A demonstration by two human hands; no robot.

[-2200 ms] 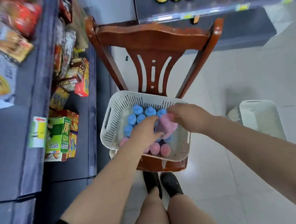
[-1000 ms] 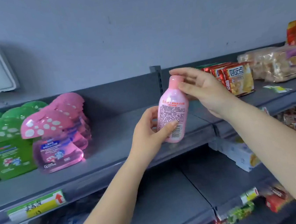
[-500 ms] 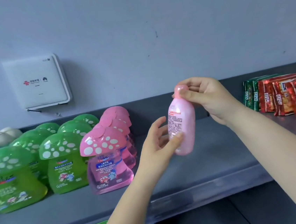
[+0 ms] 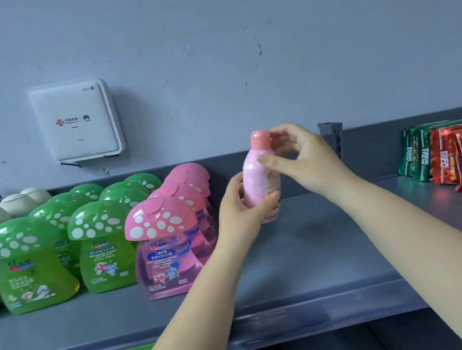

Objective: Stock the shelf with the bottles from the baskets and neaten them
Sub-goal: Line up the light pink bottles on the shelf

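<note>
Green mushroom-capped bottles point(image 4: 34, 269) stand far to the left of my hands, then pink mushroom-capped bottles point(image 4: 169, 247) just beside my left hand point(image 4: 240, 216), all on the grey metal shelf point(image 4: 305, 266). My left hand grips the lower body of a small upright pink plastic bottle point(image 4: 258, 177); my right hand point(image 4: 305, 158) pinches its neck and cap. Red and green snack packets point(image 4: 450, 154) sit well to the right.

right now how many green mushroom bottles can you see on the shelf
6: two in front, two behind them, two at the back. More may be hidden.
</note>
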